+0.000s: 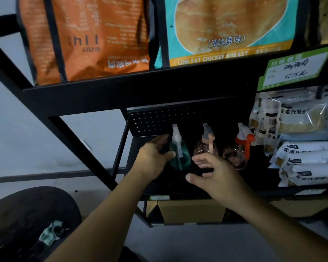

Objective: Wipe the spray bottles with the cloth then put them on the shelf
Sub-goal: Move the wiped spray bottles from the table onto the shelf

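Black metal shelf [178, 87] holds three spray bottles in a row. Left hand [152, 157] wraps the teal bottle [178, 154], leftmost. Right hand [216, 174] hovers open before the middle pink bottle [204, 146]. Below-left of the shelf, a crumpled cloth [52, 232] lies on a dark round seat [27, 214].

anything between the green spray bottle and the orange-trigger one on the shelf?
Yes, in the head view: one clear pinkish spray bottle with a grey-beige nozzle stands between the green spray bottle and the orange-trigger bottle; all three stand upright in a row.
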A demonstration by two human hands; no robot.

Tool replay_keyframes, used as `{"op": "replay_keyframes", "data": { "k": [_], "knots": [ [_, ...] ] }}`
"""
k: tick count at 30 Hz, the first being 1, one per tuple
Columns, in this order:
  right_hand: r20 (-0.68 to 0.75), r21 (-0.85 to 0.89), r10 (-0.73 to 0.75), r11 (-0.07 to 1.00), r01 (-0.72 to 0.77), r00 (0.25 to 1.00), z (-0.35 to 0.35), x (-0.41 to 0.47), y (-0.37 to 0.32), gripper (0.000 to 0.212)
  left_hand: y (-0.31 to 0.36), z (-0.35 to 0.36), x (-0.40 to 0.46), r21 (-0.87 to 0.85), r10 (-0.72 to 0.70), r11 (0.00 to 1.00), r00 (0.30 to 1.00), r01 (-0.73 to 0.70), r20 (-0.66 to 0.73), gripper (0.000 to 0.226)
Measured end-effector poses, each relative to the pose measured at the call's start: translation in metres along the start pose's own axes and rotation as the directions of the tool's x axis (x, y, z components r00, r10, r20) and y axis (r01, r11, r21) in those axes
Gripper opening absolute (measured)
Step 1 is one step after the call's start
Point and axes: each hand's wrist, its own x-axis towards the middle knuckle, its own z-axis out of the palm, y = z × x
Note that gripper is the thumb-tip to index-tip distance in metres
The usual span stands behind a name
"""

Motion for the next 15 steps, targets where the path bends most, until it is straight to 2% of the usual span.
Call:
{"op": "replay_keyframes", "data": {
  "k": [2,8,15],
  "knots": [
    [0.013,-0.012,-0.009,1.0,0.009,1.0,0.003,-0.002,-0.008,0.049,0.001,-0.013,-0.017,0.054,-0.009,0.999,1.0,0.009,-0.005,0.066],
    [0.076,-0.023,-0.062,0.998,0.063,0.995,0.018,-0.013,-0.039,0.05,0.004,-0.062,-0.084,0.318,0.077,0.946,0.997,-0.064,-0.029,0.068],
    [0.136,-0.022,-0.153,0.987,0.158,0.979,0.046,-0.033,-0.083,0.049,-0.008,-0.119,-0.169,0.339,0.064,0.941,0.983,-0.002,-0.171,0.068]
  ]
}}
